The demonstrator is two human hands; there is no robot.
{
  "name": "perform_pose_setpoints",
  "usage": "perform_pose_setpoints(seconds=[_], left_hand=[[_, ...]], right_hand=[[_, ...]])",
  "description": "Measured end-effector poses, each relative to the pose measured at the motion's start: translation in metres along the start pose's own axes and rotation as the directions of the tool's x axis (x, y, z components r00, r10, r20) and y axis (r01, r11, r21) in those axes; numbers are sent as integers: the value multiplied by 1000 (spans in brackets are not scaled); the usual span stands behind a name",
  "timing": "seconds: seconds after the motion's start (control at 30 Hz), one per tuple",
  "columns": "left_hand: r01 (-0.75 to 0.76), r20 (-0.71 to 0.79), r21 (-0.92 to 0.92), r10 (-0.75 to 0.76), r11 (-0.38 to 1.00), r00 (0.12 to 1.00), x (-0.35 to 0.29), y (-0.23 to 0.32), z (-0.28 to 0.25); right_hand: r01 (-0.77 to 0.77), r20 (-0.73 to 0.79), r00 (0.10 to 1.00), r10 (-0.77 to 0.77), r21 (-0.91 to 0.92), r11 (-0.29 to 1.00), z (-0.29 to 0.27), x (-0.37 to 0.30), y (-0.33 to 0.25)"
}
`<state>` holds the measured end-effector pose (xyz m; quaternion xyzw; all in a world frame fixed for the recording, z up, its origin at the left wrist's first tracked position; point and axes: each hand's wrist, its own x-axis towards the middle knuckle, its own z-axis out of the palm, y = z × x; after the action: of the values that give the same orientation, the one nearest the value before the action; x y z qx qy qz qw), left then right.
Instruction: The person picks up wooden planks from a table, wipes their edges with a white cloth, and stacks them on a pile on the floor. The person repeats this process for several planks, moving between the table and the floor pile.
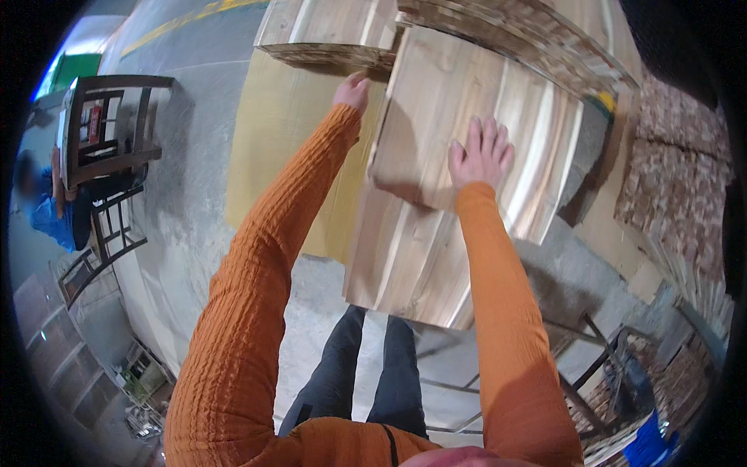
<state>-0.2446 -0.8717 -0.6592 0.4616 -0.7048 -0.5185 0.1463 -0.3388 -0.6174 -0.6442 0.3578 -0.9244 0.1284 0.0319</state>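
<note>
My right hand [481,158] lies flat with its fingers spread on a striped wooden panel [436,86]. This upper panel rests turned askew over a lower wooden panel [405,257], whose near end sticks out toward me. My left hand [352,93] is raised beside the upper panel's left edge, over a yellowish sheet [272,148]. Its fingers are curled together, and whatever they may hold is hidden. A gap separates that hand from the panel.
Stacked wooden panels [331,54] stand at the far side, with another stack [506,39] behind the upper panel. Bundled wood pieces [673,202] line the right. At far left, a person in blue [56,214] sits by a dark-framed table [117,156]. Metal frames [580,381] stand lower right.
</note>
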Motion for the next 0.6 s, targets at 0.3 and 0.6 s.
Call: perform_pose_setpoints(seconds=[0.3,0.6], left_hand=[[112,-34,-389,-136,914,990,205,23,21],[199,278,-638,-19,743,961,187,26,110]], right_hand=[[-22,57,998,19,64,998,-14,5,-7],[-95,199,976,93,0,996,-3,13,23]])
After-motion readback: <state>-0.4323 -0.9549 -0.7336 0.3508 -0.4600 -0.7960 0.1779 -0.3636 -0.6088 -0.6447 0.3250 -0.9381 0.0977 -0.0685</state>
